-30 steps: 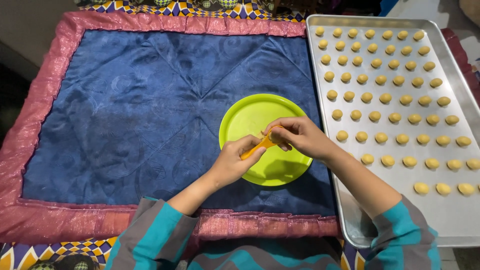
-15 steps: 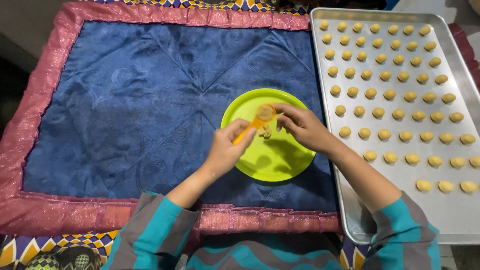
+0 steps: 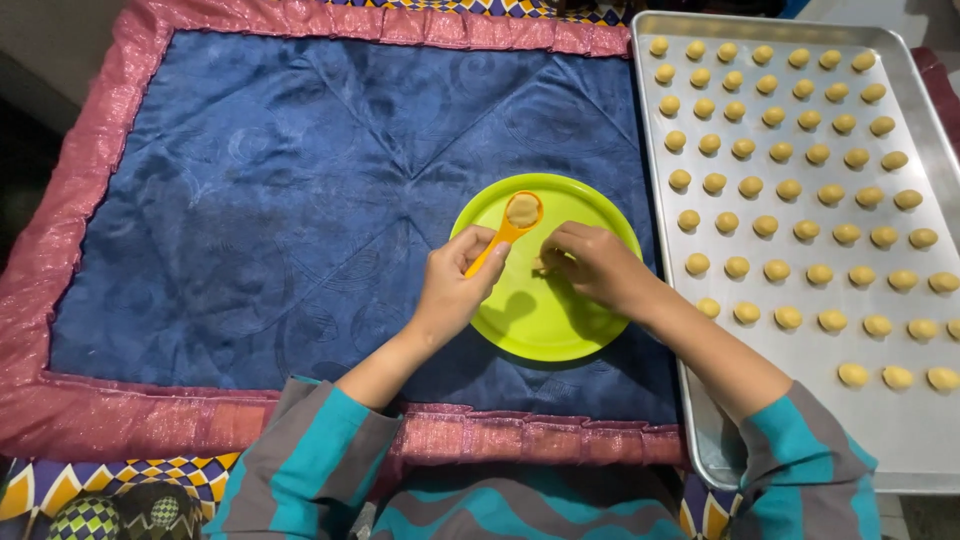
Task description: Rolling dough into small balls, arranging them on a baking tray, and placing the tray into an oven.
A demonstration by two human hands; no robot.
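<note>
Filled an orange measuring spoon (image 3: 510,227) with dough over a lime-green plate (image 3: 530,320).

Left hand (image 3: 455,290) curled around the spoon's handle, bowl packed level; right hand (image 3: 598,265) pinched on a small dough scrap (image 3: 541,264) at the plate's middle. Beyond, blue quilted mat (image 3: 300,200); to the right, metal tray (image 3: 905,440) with rows of dough balls (image 3: 790,190). Risk, likely: tipped spoon, lump dropped onto fabric.

We cannot tell what the right hand (image 3: 598,268) covers on the green plate (image 3: 530,320); the baking tray (image 3: 905,440) and outermost dough balls (image 3: 955,327) are cropped by the right edge.
</note>
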